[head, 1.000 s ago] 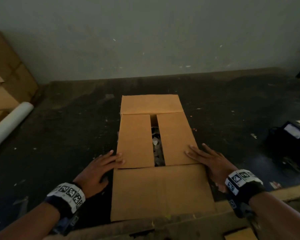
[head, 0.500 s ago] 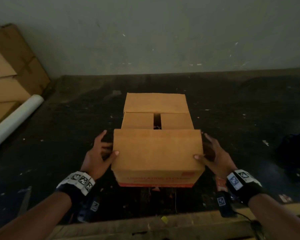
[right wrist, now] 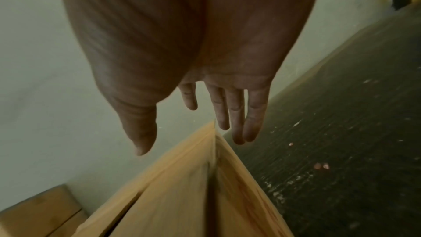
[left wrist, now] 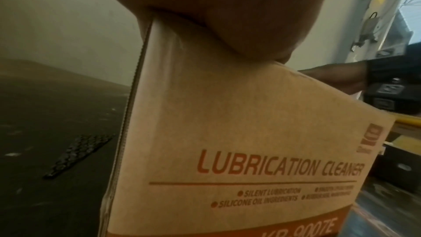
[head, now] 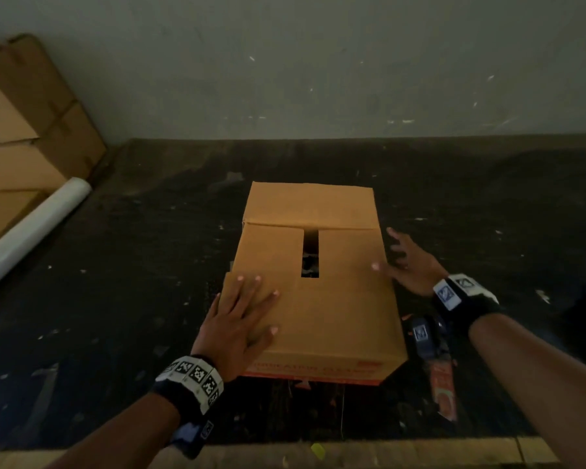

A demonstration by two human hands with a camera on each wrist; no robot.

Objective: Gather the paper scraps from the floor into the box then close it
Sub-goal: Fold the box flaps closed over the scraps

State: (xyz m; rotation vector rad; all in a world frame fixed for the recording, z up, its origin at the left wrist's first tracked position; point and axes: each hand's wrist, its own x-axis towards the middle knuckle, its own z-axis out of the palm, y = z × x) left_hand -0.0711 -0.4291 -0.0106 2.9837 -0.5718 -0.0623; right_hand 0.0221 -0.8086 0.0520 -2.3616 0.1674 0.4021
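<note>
- The box (head: 313, 289) sits on the dark floor (head: 115, 299), out from the grey wall (head: 285, 62). Half a second ago its near flap was raised between both hands; now that flap lies flat over the two side flaps, covering their near part.
- The far flap is folded down too. A narrow slot (head: 310, 253) between the side flaps remains uncovered, and crumpled paper scraps (head: 309, 265) show through it inside the box.
- The left hand (head: 239, 328) held the box's left edge half a second ago; now it lies palm down on the near flap at the box's near-left corner, fingers straight and spread, grasping nothing.
- The right hand (head: 408, 265) gripped the right edge of the near flap then; now it is off that edge, at the box's right side, fingers spread and relaxed. Its thumb reaches over the top; whether it touches, I cannot tell.
- The head view was a little further back before; the box now fills more of it.
- Only the left wrist view shows the box's (left wrist: 250, 132) near side, printed "LUBRICATION CLEANER" in red, with the palm (left wrist: 227, 15) pressing its top edge.
- Only the right wrist view shows the right hand's (right wrist: 182, 51) straight fingers (right wrist: 237, 111) hanging clear above the box's (right wrist: 205, 195) right edge.
- Left of the box, against the wall: stacked cartons (head: 21, 130) and a white roll (head: 31, 231).
</note>
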